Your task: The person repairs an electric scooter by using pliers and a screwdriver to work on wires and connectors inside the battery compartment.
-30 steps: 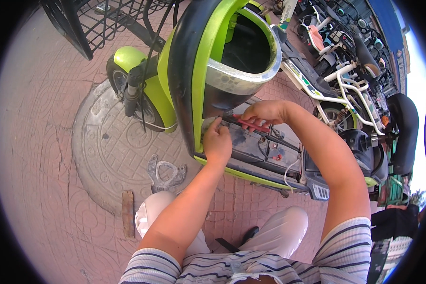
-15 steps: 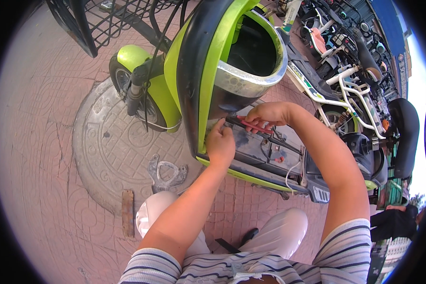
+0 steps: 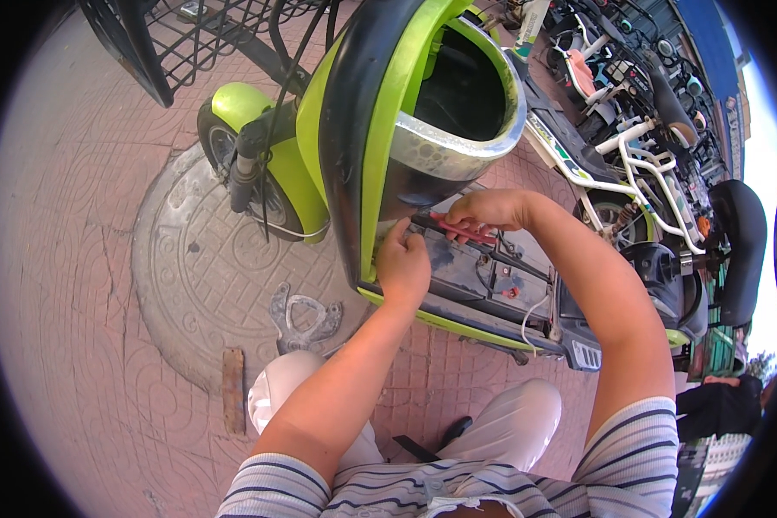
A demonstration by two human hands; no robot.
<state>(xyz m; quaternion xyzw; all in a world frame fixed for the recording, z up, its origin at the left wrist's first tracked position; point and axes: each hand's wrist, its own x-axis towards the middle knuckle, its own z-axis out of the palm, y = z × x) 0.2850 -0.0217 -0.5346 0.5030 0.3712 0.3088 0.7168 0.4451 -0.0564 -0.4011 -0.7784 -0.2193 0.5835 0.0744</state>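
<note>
My right hand [image 3: 485,211] is closed round red-handled pliers [image 3: 468,230], whose dark end points left toward my other hand. Curled fingers close my left hand [image 3: 401,266], and its fingertips meet the dark end of the pliers; what they pinch is hidden. Both hands work low in the open footwell of a green and black electric scooter [image 3: 341,129], just under its silver-rimmed opening [image 3: 457,148]. Beneath and right of them lie dark battery blocks [image 3: 457,272] with black cables [image 3: 514,259] and a red terminal [image 3: 511,292].
A Y-shaped metal bracket [image 3: 304,318] lies on a round manhole cover [image 3: 198,259]. Near my left knee is a rusty flat bar [image 3: 233,390]. A wire basket [image 3: 207,43] juts from the scooter's front. Parked white bikes [image 3: 656,168] crowd the right, and a person in black [image 3: 716,406] is there.
Both hands keep nearly the same place and hold on the pliers and the pinched part. The view has shifted only slightly.
</note>
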